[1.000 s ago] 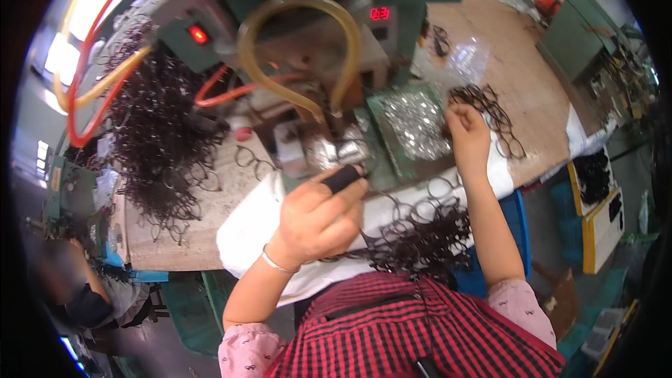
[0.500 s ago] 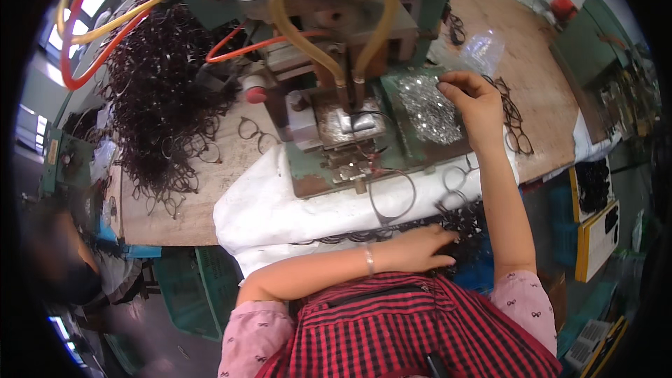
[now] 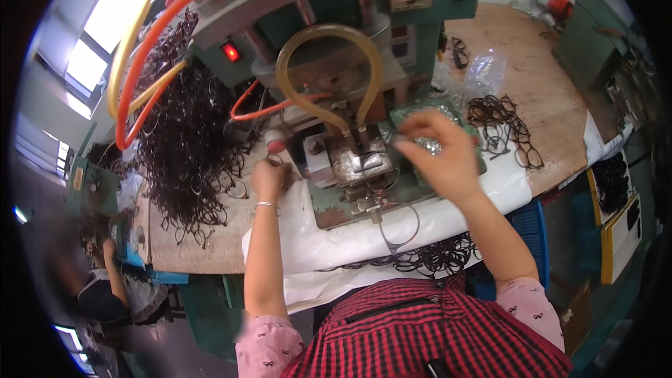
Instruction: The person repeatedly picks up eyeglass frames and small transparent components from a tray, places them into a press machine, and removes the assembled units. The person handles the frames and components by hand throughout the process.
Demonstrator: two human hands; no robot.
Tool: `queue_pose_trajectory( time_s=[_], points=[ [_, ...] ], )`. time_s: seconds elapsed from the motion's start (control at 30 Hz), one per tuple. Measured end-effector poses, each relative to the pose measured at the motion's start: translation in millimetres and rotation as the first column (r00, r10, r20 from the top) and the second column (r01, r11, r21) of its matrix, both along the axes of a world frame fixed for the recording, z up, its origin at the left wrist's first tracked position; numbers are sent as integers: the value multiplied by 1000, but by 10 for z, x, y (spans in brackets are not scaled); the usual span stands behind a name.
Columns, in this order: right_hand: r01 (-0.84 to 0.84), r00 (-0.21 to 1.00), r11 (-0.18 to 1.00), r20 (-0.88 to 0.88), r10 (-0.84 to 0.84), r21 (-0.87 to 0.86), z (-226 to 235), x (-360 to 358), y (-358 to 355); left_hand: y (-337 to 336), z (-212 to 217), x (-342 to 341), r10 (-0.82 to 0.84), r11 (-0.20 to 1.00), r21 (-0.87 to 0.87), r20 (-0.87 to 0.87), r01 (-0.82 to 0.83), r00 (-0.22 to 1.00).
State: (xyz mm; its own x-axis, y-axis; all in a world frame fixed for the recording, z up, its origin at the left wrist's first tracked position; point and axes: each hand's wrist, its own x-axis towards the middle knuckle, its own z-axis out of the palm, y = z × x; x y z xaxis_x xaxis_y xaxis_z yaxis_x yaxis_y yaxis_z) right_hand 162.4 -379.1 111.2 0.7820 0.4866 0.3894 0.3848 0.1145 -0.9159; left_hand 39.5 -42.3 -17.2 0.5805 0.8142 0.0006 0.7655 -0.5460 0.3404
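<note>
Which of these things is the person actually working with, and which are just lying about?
In use:
- left hand by the red knob
- right hand over the machine's metal fixture
- wire frame at the machine's front

Lying about:
- big dark frame pile
- small frame cluster
- clear plastic bag

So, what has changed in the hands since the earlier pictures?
The left hand moved up from the lap to the big heap of dark frames. The right hand came from the foil tray toward the machine clamp. The machine stayed as it was.
</note>
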Motion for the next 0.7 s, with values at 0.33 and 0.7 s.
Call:
queue_pose_trajectory(
  time_s=[0.33,0.7],
  points=[
    [-75,980,994,-178,88,81,-95,-54,234,-1143,1474,-396,215,649,-48,969,759,-123],
    [-18,998,1000,65,20,-24,-144,-228,-58,-1634,1658,-224,-381,758,255,920,601,89]
  ],
)
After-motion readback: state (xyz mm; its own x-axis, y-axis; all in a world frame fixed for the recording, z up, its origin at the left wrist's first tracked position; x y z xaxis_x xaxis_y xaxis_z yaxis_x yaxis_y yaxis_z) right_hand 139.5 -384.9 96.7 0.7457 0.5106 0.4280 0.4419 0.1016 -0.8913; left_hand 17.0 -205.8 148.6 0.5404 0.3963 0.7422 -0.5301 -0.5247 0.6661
